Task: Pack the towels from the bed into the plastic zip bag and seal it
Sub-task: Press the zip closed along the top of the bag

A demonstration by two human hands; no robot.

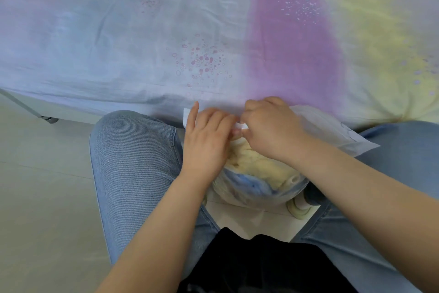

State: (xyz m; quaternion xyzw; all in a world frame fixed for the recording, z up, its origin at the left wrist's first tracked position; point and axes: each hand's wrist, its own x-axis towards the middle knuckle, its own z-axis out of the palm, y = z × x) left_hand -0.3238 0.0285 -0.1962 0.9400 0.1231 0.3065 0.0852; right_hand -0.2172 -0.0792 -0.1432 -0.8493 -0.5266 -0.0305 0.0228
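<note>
A clear plastic zip bag (332, 128) sits between my knees against the bed's edge, bulging with a pale yellow towel (263, 166) and a blue towel (247, 184). My left hand (206, 136) holds the bag's top edge at its left end, fingers curled over the strip. My right hand (268, 126) pinches the white zip strip near the middle. Both hands meet at the bag's mouth, which is partly hidden under them. The right end of the bag top lies flat over my right thigh.
The bed (166, 31) with a pastel blue, purple and yellow sheet fills the upper view. My legs in blue jeans (133, 162) flank the bag. A shoe (301, 207) rests on the pale tiled floor (42, 185). A metal leg with a castor (48, 119) stands at left.
</note>
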